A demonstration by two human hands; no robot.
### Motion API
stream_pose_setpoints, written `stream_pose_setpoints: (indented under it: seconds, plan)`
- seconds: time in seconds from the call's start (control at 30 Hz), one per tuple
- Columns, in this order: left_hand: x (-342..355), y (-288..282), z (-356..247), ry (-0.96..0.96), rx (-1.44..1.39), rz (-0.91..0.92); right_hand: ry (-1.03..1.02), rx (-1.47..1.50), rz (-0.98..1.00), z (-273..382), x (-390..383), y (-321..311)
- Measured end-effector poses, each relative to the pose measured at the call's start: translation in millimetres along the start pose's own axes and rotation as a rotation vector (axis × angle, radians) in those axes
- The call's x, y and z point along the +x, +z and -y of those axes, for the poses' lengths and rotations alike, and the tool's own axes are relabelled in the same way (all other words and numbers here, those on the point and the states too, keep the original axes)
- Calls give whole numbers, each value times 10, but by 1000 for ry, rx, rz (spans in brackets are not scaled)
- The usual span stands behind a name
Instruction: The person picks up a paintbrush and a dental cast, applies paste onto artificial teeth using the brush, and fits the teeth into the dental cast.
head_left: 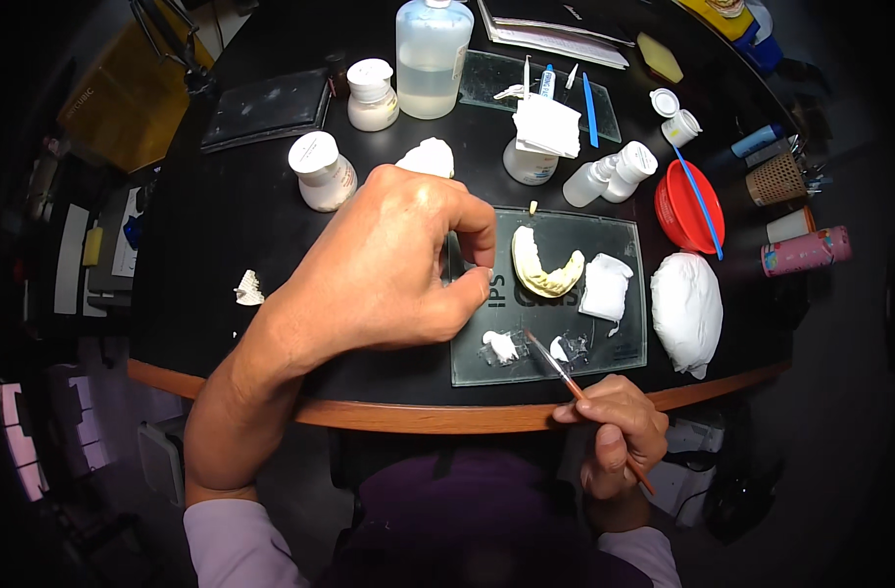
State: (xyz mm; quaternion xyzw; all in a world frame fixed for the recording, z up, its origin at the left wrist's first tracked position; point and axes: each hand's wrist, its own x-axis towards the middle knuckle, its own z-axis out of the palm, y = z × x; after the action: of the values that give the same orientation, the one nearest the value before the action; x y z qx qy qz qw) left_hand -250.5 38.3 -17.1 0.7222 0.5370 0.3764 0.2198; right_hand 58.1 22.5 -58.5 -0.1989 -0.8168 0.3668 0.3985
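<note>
Fine brush [567,380], pinched in the fingers of the right hand [619,431]; tip held over glass slab [619,358], between white dabs [501,346]. Left hand [379,269]: thumb and index fingertips brought close; whether anything is pinched cannot be told. White lump [434,157], partly hidden by it.

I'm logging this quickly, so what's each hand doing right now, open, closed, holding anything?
Left hand: closed in a pinch; whether anything is held can't be told.
Right hand: closed, holding a thin brush.
</note>
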Motion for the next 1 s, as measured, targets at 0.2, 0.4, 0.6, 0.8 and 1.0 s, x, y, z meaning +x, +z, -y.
stream_pose_setpoints:
  seconds: [0.2,0.4,0.6,0.8,1.0]
  plan:
    - [9,-43,-42,-81,-104,40,194,131,-120,85,90,98]
    - [83,-186,-139,-405,-403,250,190,75,-90,67,102,84]
    - [47,-84,1,-368,-723,231,153,66,-127,73,122,133]
    - [59,-67,70,-323,-776,176,131,42,-138,43,47,79]
    - [52,-88,48,-264,-690,134,132,-35,-131,90,36,93]
